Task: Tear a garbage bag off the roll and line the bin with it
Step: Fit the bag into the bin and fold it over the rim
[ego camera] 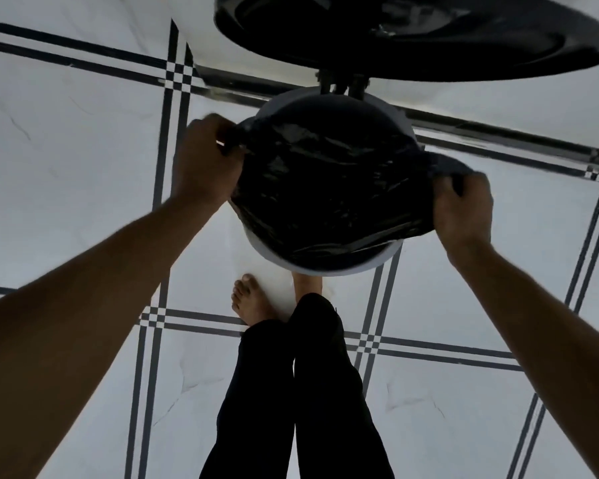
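Both hands, left hand [204, 160] and right hand [462, 209], fingers clenched on thin, slippery, tear-prone garbage bag [325, 188] edges, stretching it over bin [325, 267] rim.

The pale tiled floor [77, 140] with dark double lines carries the round white bin [329, 267] and, apparently, two bare feet [253, 302].

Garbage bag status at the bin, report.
Left hand and right hand both gripping black garbage bag, stretched across white bin opening. Not yet tucked over rim. Lid up, nothing obstructing.
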`<state>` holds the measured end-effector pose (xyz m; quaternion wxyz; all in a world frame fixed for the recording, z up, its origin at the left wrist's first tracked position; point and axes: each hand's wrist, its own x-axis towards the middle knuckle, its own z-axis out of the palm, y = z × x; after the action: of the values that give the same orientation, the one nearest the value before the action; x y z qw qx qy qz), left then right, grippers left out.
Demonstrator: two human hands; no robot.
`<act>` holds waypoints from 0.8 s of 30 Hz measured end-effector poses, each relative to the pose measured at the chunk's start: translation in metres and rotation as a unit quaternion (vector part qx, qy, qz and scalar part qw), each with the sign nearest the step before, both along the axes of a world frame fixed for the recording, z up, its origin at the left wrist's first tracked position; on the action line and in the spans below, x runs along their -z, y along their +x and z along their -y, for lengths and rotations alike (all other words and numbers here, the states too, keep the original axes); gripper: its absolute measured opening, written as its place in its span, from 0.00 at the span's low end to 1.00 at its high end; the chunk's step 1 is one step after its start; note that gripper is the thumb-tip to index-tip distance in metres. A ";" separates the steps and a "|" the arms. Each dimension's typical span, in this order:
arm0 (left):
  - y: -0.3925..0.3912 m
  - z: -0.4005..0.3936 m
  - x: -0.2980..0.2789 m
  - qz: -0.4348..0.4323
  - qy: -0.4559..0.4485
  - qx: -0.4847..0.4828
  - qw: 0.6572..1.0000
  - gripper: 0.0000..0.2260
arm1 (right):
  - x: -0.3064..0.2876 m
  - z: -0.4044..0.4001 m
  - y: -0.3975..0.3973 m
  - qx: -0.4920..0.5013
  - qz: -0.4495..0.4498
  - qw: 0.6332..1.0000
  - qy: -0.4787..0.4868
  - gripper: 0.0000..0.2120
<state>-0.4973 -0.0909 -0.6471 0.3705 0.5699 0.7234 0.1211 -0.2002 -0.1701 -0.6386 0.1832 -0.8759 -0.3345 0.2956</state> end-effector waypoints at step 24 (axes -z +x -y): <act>-0.050 -0.011 0.014 -0.003 -0.027 0.144 0.989 0.08 | 0.006 -0.022 0.059 -0.180 -0.059 0.981 -0.028 0.14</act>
<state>-0.5471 -0.0803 -0.6615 0.3970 0.6580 0.6382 0.0455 -0.1417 -0.1486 -0.6442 0.1220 -0.7870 -0.4672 0.3839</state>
